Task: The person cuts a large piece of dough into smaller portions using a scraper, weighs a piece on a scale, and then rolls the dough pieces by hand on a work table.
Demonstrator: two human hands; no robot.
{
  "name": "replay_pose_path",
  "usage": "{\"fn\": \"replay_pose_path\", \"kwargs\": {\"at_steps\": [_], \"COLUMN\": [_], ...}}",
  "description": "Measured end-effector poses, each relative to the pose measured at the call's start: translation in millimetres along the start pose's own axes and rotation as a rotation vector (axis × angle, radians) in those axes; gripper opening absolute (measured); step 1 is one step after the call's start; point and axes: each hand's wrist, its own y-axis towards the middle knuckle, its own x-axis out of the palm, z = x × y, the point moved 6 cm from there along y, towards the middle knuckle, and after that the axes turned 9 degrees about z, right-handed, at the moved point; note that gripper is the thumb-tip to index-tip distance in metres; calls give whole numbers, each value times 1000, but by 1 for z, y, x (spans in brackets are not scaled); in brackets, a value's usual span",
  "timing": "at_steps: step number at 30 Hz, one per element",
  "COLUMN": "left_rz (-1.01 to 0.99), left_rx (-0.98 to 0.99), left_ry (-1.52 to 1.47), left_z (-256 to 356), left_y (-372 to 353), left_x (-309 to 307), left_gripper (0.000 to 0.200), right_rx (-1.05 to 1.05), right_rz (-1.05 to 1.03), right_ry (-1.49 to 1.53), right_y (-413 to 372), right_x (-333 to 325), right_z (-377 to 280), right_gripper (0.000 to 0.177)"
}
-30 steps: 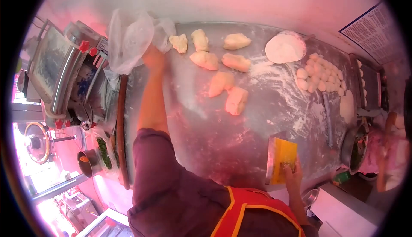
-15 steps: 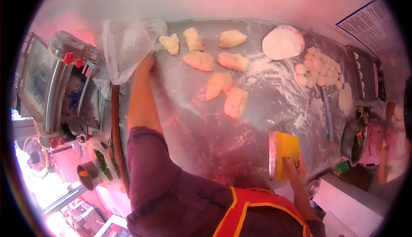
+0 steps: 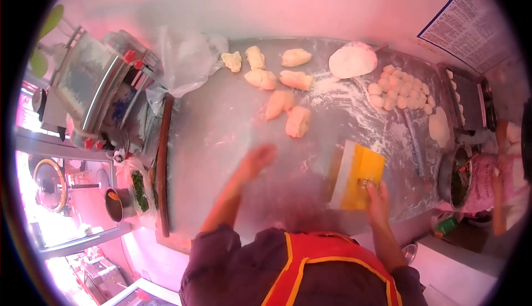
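My right hand (image 3: 378,202) is closed on the handle side of a yellow scraper (image 3: 366,173) with a wide metal blade, held just over the front part of the metal worktable (image 3: 210,139). My left hand (image 3: 259,159) is over the table left of the scraper, blurred, and its fingers are hard to make out. Beyond it lie two touching dough pieces, one (image 3: 280,105) behind the other (image 3: 297,122). Several more dough chunks (image 3: 260,78) lie toward the back. A crumpled clear plastic bag (image 3: 185,65) rests at the back left corner.
A floury dough mound (image 3: 353,60) and many small dough balls (image 3: 400,88) are at the back right, near a rod (image 3: 413,139). A metal bowl (image 3: 455,178) stands at the right edge. Another person's arm (image 3: 499,195) shows far right. A dough machine (image 3: 100,84) stands left.
My left hand has come away from the plastic bag toward the table's middle front. The scraper in my right hand has tilted and shifted slightly. The whole view has turned a little.
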Motion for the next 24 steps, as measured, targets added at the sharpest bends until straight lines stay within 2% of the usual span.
{"fn": "replay_pose_path", "kwargs": {"at_steps": [1, 2, 4, 6, 7, 8, 9, 10, 11, 12, 13, 14, 15, 16, 18, 19, 22, 24], "left_rz": [-126, -277, -294, -218, -219, -199, -213, -232, -260, -218, -242, -208, -180, -128, -87, -45, 121, 51], "left_rx": [-242, -130, 19, -264, -406, -391, -385, -385, -389, -373, -207, -170, -36, 109, 32, -12, -388, -309], "left_ry": [108, 90, 375, -74, -283, -284, -457, -637, -812, -830, -806, -841, -451, -62, -254, -353, -763, -882], "left_z": [-7, 19, 40, 64, 76, 90, 72, 55, 37, 42, 54, 54, 61, 64, 17, 1, -20, 13], "left_y": [-33, -66, -110, -146, -159, -169, -168, -168, -168, -175, -185, -190, -207, -221, -222, -221, -211, -216], "left_x": [36, 73, 115, 134, 151, 164, 167, 169, 173, 173, 176, 173, 164, 150, 123, 111, 102, 126], "left_gripper": [44, 46, 53, 55, 56, 55, 52, 50, 48, 47, 48, 46, 47, 50, 45, 43, 34, 42], "right_rx": [39, 77, 57, 157, 274, 350, 189, 118, 97, 25, -206, -427, -795, -791, -764, -798, -865, -790], "right_rz": [-32, -63, -150, -214, -305, -297, -380, -442, -475, -493, -452, -368, -218, -211, -250, -248, -246, -226], "right_ry": [153, 308, 418, 349, 350, 445, 420, 408, 438, 288, 117, -59, -274, -183, 12, -10, -119, -97], "right_y": [-1, -2, -11, -20, -30, -43, -31, -36, -23, -34, -32, -32, -21, -20, -44, -53, -70, -51], "right_x": [8, 18, 38, 51, 58, 63, 68, 67, 79, 62, 50, 36, 29, 19, 0, -6, -23, -20], "right_z": [1, 2, 1, 11, 16, 14, 47, 40, 72, 36, 12, -10, -19, -38, -86, -100, -119, -73], "right_gripper": [25, 25, 26, 27, 28, 29, 31, 32, 28, 27, 27, 28, 30, 33, 38, 39, 44, 50]}}
